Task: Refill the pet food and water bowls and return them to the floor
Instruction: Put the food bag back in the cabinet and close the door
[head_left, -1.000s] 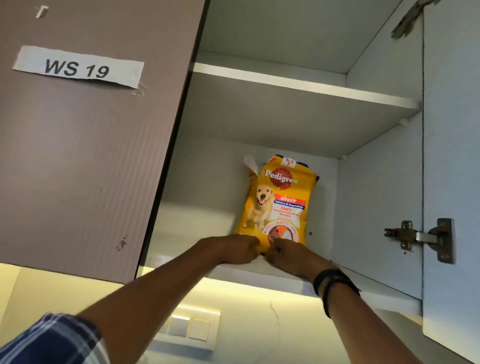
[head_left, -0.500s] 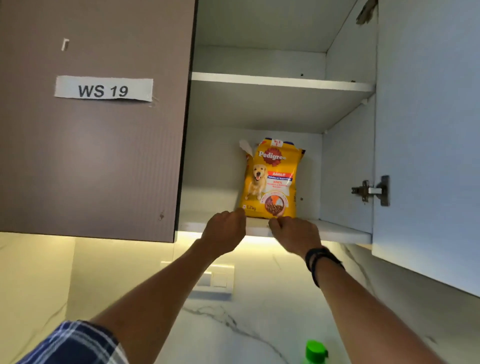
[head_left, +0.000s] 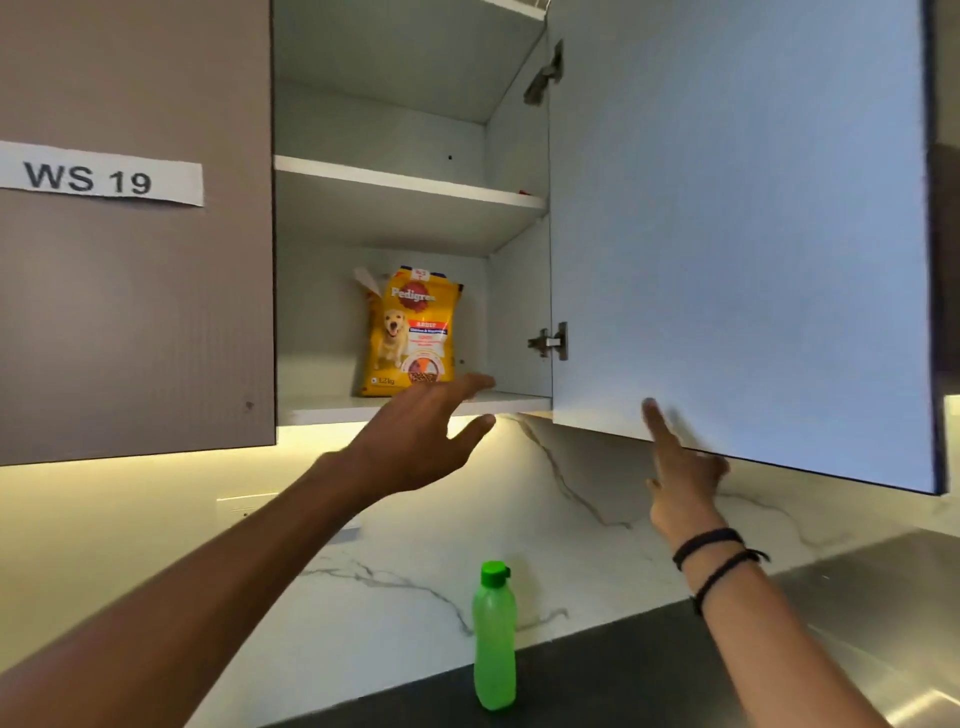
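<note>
A yellow dog food bag (head_left: 410, 332) stands upright on the lower shelf (head_left: 332, 410) of the open wall cabinet. My left hand (head_left: 421, 436) hovers just below and in front of the shelf edge, fingers spread, holding nothing. My right hand (head_left: 680, 467) is at the bottom edge of the open cabinet door (head_left: 737, 234), index finger raised against the door, holding nothing. A green water bottle (head_left: 494, 636) with a green cap stands on the dark counter below. No bowls are in view.
The left cabinet door (head_left: 135, 312) is closed and carries a "WS 19" label. The upper shelf (head_left: 405, 187) holds nothing I can see. A marble backsplash (head_left: 519, 519) with a wall socket lies below. A steel sink surface (head_left: 872, 597) is at the right.
Both hands have let go of the dog food bag and pulled back from the shelf. My right hand moved right to the open door's lower edge. The view has tilted down, showing the bottle.
</note>
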